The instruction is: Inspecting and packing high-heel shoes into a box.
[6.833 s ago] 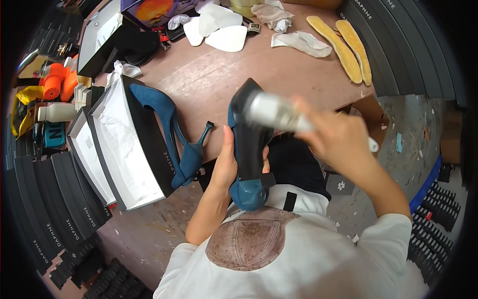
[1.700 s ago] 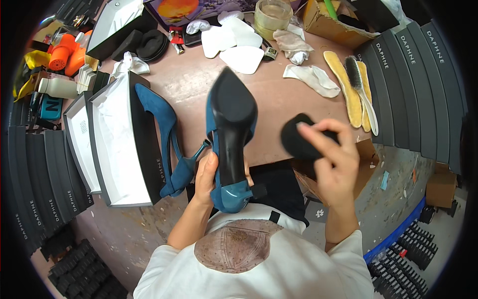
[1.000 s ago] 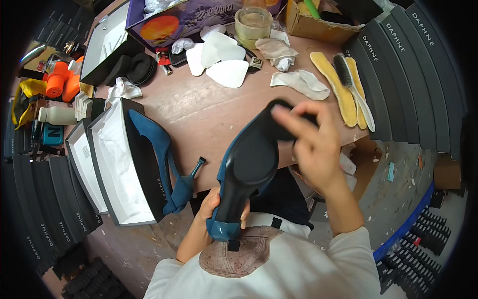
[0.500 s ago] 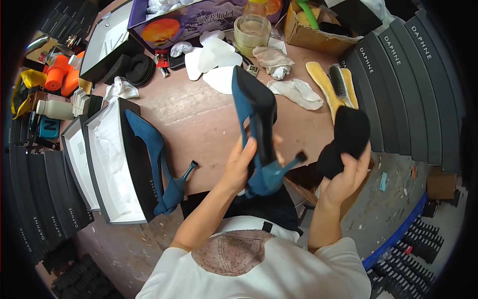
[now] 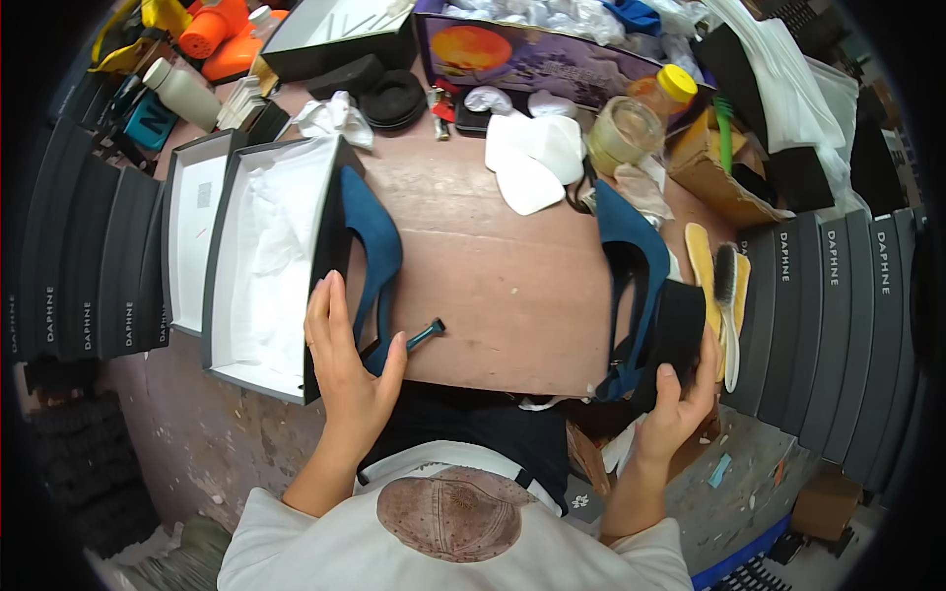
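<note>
Two blue slingback high heels lie on the table. My left hand (image 5: 347, 366) is open, fingers stretched and thumb apart, over the back part of the left heel shoe (image 5: 378, 251) and against the side of an open shoebox (image 5: 222, 286). That shoe's slim heel sticks out to the right, past my thumb. On the right, the other heel shoe (image 5: 642, 236) rests beside my right hand (image 5: 682, 409). This hand is closed on a soft black pad (image 5: 678, 330), which partly covers that shoe's right side.
A shoebox lid (image 5: 192, 236) lies left of the box. Stacks of dark shoeboxes stand at left (image 5: 99, 256) and right (image 5: 823, 325). A brush (image 5: 727, 295) lies on a yellow cloth at right. White pads (image 5: 532, 163), a jar (image 5: 623, 133) and a purple carton (image 5: 562, 64) sit at the back.
The shoe that my left hand held up now lies on the table at right. My left hand has moved left to the other shoe. My right hand and its black pad are lower, beside the set-down shoe.
</note>
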Demonstrator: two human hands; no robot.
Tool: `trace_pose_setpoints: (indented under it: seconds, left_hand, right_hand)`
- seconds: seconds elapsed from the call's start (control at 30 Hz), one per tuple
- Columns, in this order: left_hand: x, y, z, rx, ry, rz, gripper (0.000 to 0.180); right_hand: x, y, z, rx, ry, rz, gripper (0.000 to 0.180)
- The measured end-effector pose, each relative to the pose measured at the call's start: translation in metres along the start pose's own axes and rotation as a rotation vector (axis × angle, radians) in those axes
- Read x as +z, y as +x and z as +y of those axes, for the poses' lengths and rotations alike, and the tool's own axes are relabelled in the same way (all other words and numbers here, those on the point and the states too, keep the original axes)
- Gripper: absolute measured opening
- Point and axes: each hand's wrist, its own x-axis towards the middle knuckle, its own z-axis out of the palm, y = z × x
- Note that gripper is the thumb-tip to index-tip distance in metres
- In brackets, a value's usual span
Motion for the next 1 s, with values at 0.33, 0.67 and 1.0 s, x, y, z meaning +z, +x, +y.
trace_pose_setpoints:
  seconds: [0.33, 0.67, 1.0]
  left_hand:
    - [0.004, 0.000, -0.044, -0.326, -0.266, -0.477, 0.067]
    - [-0.023, -0.027, -0.052, -0.725, -1.219, -0.717, 0.075]
    - [0.020, -0.078, -0.056, -0.709, -2.171, -0.932, 0.068]
  right_hand:
    - [0.262, 0.143, -0.047, -0.789, -0.259, -0.409, 0.049]
    - [0.386, 0.123, -0.023, -0.765, -0.696, -0.437, 0.029]
    - [0.330, 0.139, -0.043, -0.653, -0.096, -0.200, 0.037]
